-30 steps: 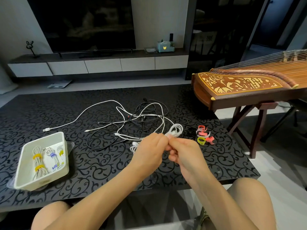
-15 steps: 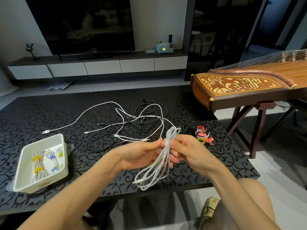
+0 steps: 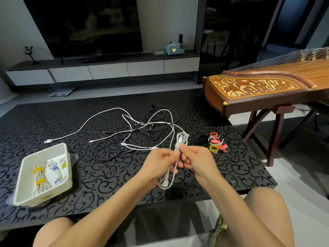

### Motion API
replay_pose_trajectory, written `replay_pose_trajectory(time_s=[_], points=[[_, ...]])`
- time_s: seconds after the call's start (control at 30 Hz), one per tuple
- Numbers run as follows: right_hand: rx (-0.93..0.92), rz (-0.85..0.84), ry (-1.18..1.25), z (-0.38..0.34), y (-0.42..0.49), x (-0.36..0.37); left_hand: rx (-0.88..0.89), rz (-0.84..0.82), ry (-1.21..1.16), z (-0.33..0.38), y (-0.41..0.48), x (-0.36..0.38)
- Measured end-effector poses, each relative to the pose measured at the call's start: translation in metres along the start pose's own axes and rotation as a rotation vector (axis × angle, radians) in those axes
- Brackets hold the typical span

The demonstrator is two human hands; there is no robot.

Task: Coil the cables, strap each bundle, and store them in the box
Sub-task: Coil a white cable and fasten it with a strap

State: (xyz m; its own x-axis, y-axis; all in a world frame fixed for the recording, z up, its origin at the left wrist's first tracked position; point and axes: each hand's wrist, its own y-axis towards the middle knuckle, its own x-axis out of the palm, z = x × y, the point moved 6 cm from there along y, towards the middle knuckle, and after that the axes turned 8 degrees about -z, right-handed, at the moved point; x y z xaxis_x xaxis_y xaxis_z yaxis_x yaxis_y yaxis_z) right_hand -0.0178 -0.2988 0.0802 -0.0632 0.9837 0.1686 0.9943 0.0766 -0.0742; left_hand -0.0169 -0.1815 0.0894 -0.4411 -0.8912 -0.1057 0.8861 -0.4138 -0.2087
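While both hands meet just above the near part of the surface [image 3: 106, 184], a coiled white cable [image 3: 182, 138] is caught between them at about its middle.

- Left hand [image 3: 160, 164]: fingers curled, thumb and forefinger pinching the coil from its side.
- Right hand [image 3: 197, 161]: same pinch from the opposite side, fingertips almost touching the other hand's. Both grips are closed on the coil.
- Short loops stand up beyond the grip. Longer loops and a plug end hang below it, toward the person.

Beyond the grip and a little to its left, loose cables [image 3: 149, 125], white and black, lie tangled on the surface. One white lead runs far out to the left.

Just right of the grip and slightly beyond it is a small heap of straps [image 3: 216, 143]: pink, white, yellow, one dark.

Well to the left of the grip, near the surface's front edge, sits a white box [image 3: 46, 196]. Strapped bundles [image 3: 40, 175] lie inside, banded yellow and purple.

Far right of the grip, off the surface, a wooden zither [image 3: 258, 88] rests on a stand. A dark television [image 3: 85, 24] hangs on the far wall.
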Motion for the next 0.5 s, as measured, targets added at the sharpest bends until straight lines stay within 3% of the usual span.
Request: replay_pose_trajectory(time_s=[0.13,0.3,0.4,0.5], points=[[-0.001,0.135,-0.011,0.003,-0.001,-0.001,0.093,0.145,0.392,0.003,0.005,-0.007],[-0.073,0.164,-0.184,0.004,-0.005,0.005,0.167,0.292,1.010,0.006,0.008,-0.005],[-0.028,0.213,-0.120,0.010,-0.002,-0.003,0.284,0.275,1.053,0.006,0.008,0.005],[0.075,0.040,0.034,0.017,0.001,-0.004,0.263,0.217,0.891,0.000,0.010,0.002]])
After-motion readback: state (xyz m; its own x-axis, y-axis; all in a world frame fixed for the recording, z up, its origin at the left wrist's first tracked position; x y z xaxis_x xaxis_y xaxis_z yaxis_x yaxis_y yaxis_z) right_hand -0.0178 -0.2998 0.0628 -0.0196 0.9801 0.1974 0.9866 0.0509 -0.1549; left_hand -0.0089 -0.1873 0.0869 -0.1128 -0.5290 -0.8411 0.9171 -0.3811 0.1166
